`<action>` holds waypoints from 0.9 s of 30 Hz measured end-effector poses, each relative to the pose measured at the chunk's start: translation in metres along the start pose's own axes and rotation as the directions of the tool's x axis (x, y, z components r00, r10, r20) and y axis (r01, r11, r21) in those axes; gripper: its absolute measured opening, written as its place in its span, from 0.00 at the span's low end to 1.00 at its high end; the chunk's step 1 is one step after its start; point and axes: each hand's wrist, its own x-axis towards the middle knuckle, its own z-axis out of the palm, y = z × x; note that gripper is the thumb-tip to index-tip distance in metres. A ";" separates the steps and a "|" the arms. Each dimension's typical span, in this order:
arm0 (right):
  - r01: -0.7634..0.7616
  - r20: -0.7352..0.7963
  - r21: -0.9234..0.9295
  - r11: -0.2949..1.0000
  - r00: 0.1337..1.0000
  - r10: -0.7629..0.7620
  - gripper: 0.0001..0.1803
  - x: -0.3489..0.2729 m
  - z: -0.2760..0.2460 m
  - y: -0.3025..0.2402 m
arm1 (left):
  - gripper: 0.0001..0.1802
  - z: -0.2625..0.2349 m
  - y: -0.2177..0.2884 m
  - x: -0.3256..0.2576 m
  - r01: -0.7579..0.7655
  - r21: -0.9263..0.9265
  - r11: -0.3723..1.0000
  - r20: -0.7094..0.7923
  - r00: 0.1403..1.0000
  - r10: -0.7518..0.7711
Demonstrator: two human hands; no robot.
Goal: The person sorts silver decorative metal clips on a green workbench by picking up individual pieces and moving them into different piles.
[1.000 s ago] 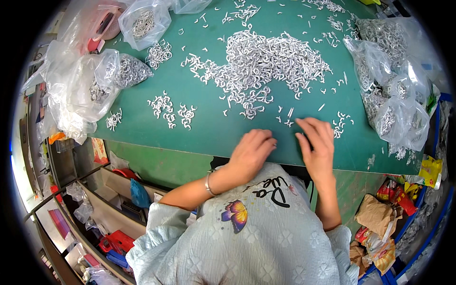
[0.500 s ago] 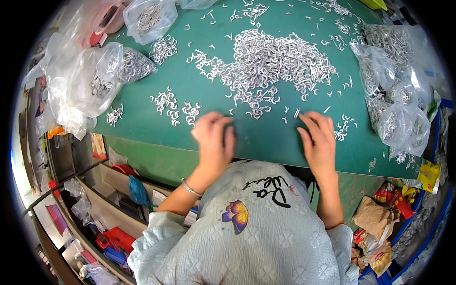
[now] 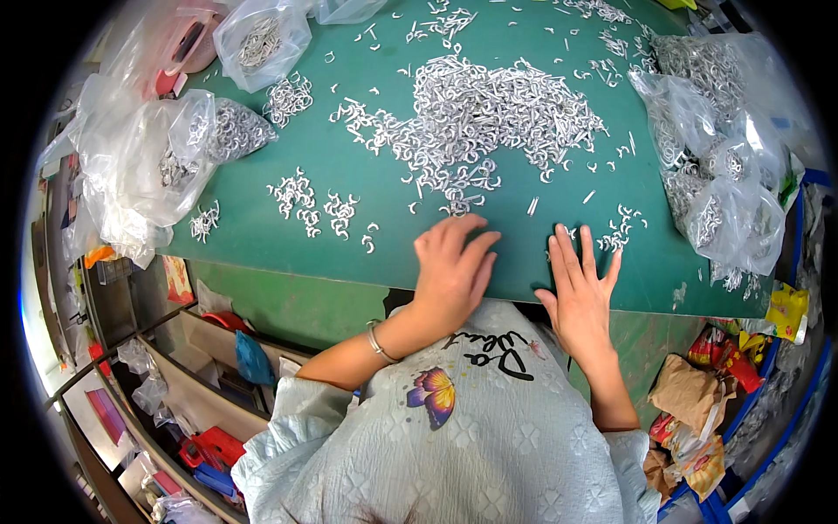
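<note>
My left hand [image 3: 452,269], with a bracelet [image 3: 376,342] on its wrist, hovers over or rests on the table with bent, separated fingers. Its fingertips are by the front tip of a large heap of small silvery metal pieces [image 3: 489,113], many curved and some straight; nothing shows in its grasp. My right hand [image 3: 580,293] lies with spread fingers on the green table, its fingertips beside a few curved pieces [image 3: 571,233]. Two straight pieces [image 3: 532,206] lie between the hands. Small curved-piece clusters [image 3: 295,192] sit left of my left hand, and another cluster [image 3: 621,229] lies by my right fingertips.
Clear plastic bags of metal pieces [image 3: 223,131] stand at the left, with another open bag [image 3: 262,42] behind. More filled bags [image 3: 729,166] line the right side. The green table's [image 3: 367,272] front edge runs before me. Shelving [image 3: 209,349] with odds and ends is lower left.
My left hand has moved right to the front of the large heap. A few curved pieces now lie beside the left clusters. My right hand has gone from bent fingers to spread ones.
</note>
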 end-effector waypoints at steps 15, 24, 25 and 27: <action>0.011 -0.273 0.191 0.981 0.961 0.042 0.28 0.002 -0.019 0.038 | 0.19 0.035 0.017 0.020 -0.263 -0.023 0.964 0.209 0.942 0.262; 0.077 -0.244 0.200 0.977 0.969 -0.026 0.24 0.011 -0.019 0.033 | 0.23 0.026 0.021 0.000 -0.396 -0.054 0.917 0.290 0.872 0.394; 0.084 -0.236 0.196 0.977 0.971 -0.036 0.24 0.009 -0.018 0.033 | 0.23 0.024 0.019 -0.001 -0.375 -0.048 0.926 0.263 0.889 0.374; 0.104 -0.218 0.163 0.981 0.974 -0.067 0.22 0.011 -0.017 0.024 | 0.22 0.020 0.018 -0.002 -0.329 -0.037 0.944 0.206 0.922 0.329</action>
